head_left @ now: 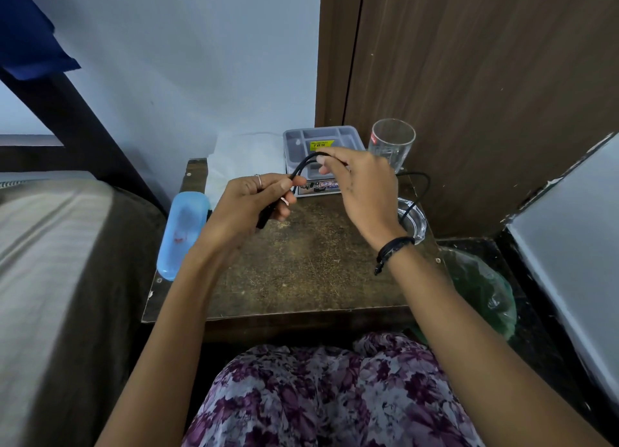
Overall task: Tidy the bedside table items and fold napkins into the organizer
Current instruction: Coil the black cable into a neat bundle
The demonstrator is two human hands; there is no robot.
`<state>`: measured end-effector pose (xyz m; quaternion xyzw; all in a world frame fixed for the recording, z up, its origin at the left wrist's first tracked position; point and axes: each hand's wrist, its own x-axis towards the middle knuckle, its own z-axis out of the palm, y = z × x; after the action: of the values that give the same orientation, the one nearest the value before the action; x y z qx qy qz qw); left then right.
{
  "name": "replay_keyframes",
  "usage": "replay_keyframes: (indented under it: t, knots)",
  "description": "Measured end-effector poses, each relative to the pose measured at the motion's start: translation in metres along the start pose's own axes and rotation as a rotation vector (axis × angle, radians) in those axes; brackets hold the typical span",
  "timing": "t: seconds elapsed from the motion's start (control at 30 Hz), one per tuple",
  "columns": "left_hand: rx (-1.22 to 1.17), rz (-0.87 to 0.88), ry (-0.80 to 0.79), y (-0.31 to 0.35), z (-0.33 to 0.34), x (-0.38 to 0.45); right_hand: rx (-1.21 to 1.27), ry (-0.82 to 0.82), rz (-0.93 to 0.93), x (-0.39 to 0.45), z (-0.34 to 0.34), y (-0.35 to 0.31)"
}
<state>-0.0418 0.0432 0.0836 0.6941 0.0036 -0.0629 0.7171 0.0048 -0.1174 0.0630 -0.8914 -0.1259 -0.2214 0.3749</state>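
Observation:
A black cable (305, 163) loops between both hands above the worn bedside table (301, 262). My left hand (249, 205) grips the cable's folded end, a plug sticking out below the fingers. My right hand (358, 185) pinches the cable higher up, and its loose part trails right behind the wrist. A grey organizer (351, 138) with several compartments stands at the back of the table. White napkins (244, 158) lie to its left. A blue case (182, 232) lies along the table's left edge.
A clear drinking glass (392, 142) stands right of the organizer, and a glass dish (417, 220) sits at the table's right edge. A bed (50, 245) borders the left. A green plastic bag (482, 289) lies on the floor at right, by a wooden door (469, 95).

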Motion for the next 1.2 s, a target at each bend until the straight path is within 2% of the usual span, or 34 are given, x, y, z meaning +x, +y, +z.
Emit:
replay_keyframes:
  t: [0.13, 0.4, 0.57, 0.67, 0.73, 0.87, 0.97, 1.07, 1.13, 1.2]
  knots:
    - [-0.089, -0.030, -0.034, 0.004, 0.000, -0.006, 0.103, 0.023, 0.101, -0.001, 0.005, 0.004]
    - [-0.028, -0.070, -0.001, 0.008, 0.005, -0.007, 0.270, -0.031, 0.238, -0.010, 0.012, 0.000]
    - [-0.286, 0.040, 0.021, 0.004, 0.016, 0.007, 0.204, -0.146, 0.137, -0.024, 0.017, -0.008]
    - [-0.430, 0.091, 0.040, 0.000, 0.020, 0.018, 0.166, -0.280, 0.102, -0.030, 0.016, -0.017]
    - [-0.438, 0.125, 0.080, -0.004, 0.024, 0.024, 0.165, -0.365, 0.077, -0.033, 0.015, -0.021]
    - [-0.270, 0.205, 0.232, -0.013, 0.029, 0.032, 0.124, -0.423, 0.020, -0.034, 0.010, -0.024]
    - [0.047, 0.253, 0.294, -0.017, 0.024, 0.036, 0.080, -0.451, 0.005, -0.032, 0.005, -0.024]
    - [0.415, 0.341, 0.225, -0.019, 0.022, 0.033, 0.000, -0.401, -0.009, -0.023, -0.005, -0.026]
    - [0.502, 0.345, 0.176, -0.019, 0.019, 0.032, -0.080, -0.340, -0.040, -0.015, -0.012, -0.028]
    - [0.488, 0.293, 0.121, -0.019, 0.016, 0.031, -0.109, -0.255, -0.083, -0.006, -0.018, -0.026]
